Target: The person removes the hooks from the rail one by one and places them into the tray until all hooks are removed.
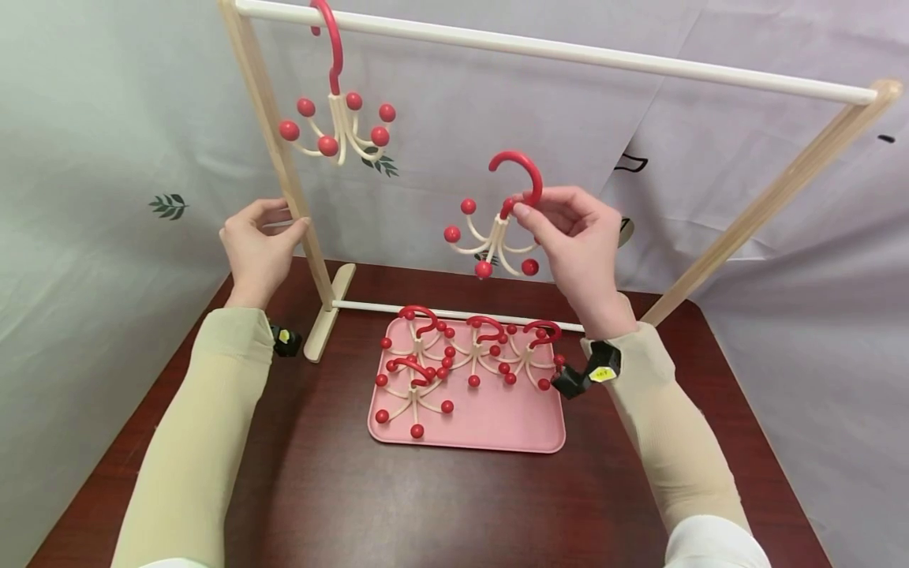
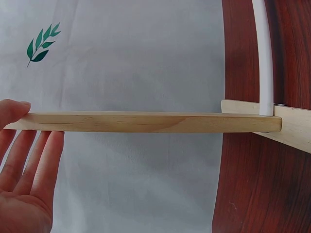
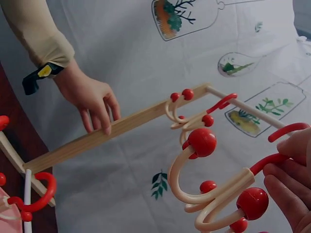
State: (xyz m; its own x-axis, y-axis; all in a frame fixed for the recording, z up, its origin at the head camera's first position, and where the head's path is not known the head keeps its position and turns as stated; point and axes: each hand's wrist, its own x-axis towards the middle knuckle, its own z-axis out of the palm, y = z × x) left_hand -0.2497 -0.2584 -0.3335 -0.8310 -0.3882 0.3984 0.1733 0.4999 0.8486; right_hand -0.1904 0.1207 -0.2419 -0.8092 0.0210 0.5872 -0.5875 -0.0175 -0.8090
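Observation:
My right hand (image 1: 585, 248) pinches the red hook of a multi-arm hanger (image 1: 501, 226) at its neck, between thumb and fingers. Its cream arms end in red balls and hang below the hook, in midair under the rack's white top rail (image 1: 554, 52). In the right wrist view the held hanger (image 3: 218, 191) fills the front. The left hand (image 1: 257, 248) grips the rack's left wooden post (image 2: 146, 122), thumb on one side and fingers on the other. A matching hanger (image 1: 341, 130) hangs by its hook near the left end of that rail.
Several more hangers (image 1: 415, 397) lie on a pink tray (image 1: 497, 430) on the dark red wooden table (image 1: 341, 489). The rack's lower white rail (image 1: 369, 308) runs behind the tray. At right stands the other wooden post (image 1: 767, 213), with pale printed cloth (image 1: 454, 102) behind.

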